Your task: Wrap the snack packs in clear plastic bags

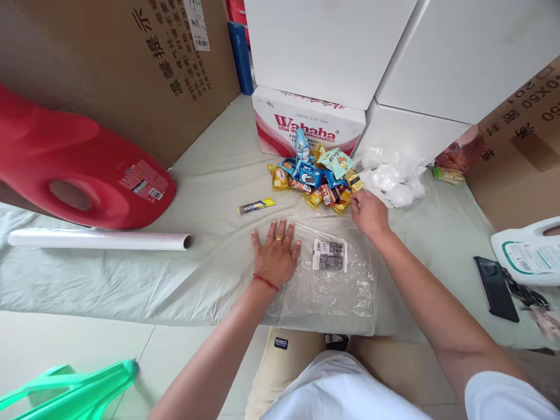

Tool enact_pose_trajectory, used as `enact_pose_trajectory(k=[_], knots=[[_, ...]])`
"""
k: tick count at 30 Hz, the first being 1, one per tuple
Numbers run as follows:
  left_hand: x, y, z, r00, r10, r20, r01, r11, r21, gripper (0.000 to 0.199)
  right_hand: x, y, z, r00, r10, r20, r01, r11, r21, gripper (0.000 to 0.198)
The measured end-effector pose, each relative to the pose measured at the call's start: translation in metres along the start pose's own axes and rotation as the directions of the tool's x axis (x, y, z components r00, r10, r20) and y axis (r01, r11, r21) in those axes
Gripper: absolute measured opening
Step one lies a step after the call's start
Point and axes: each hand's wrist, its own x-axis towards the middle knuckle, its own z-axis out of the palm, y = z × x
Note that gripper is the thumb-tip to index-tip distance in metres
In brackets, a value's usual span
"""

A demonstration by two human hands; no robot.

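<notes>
My left hand [276, 256] lies flat with fingers spread on the left edge of a clear plastic film sheet [332, 297]. On that sheet sits a small packet with dark contents and a white label [330, 255]. My right hand [371, 214] is closed in a pinch at the right side of a pile of wrapped snacks [308, 174]. Its fingertips are on a small yellow snack packet [353, 179], partly hidden behind them. A lone yellow and dark stick packet [256, 206] lies left of the pile.
Behind the pile stands a Wahaha carton [306, 122]; crumpled clear plastic [391, 175] lies right of it. A red jug [100, 169] and a white roll [100, 240] are at left. A phone [496, 289] and white bottle [531, 251] lie at right.
</notes>
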Motion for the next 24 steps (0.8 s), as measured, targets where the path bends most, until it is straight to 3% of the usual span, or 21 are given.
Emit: enact_pose_trajectory(k=[3,6,10,13,17,21,24], knots=[[0.0,0.001,-0.001,1.0,-0.012,0.018,0.011,0.999,0.042,0.061,0.031,-0.042,-0.004,0.975,-0.219,-0.036,0.218,0.976,-0.021,0.034],[0.0,0.002,-0.003,0.999,-0.022,0.033,0.02,0.998,0.056,0.061,0.065,-0.076,0.003,0.94,-0.339,-0.031,0.337,0.94,-0.055,0.04],[0.0,0.001,-0.002,1.0,-0.012,0.027,0.01,0.999,0.044,0.061,0.097,-0.1,0.01,0.958,-0.258,0.126,0.271,0.958,-0.095,0.04],[0.0,0.0,-0.001,1.0,-0.005,0.015,0.004,0.999,0.034,0.061,0.099,-0.098,0.005,0.965,-0.234,0.12,0.245,0.966,-0.082,0.034],[0.001,-0.001,0.001,1.0,-0.01,0.011,0.009,1.0,0.023,0.061,0.063,-0.063,-0.01,0.961,-0.273,-0.038,0.276,0.953,0.128,0.033],[0.001,-0.001,0.001,1.0,-0.006,0.016,0.005,1.0,0.014,0.061,-0.008,-0.011,-0.013,0.954,-0.292,0.075,0.214,0.833,0.511,0.038],[0.002,0.0,0.001,1.0,-0.007,0.018,0.007,1.0,0.022,0.061,-0.064,0.01,-0.005,0.94,-0.342,0.01,0.28,0.787,0.55,0.033]])
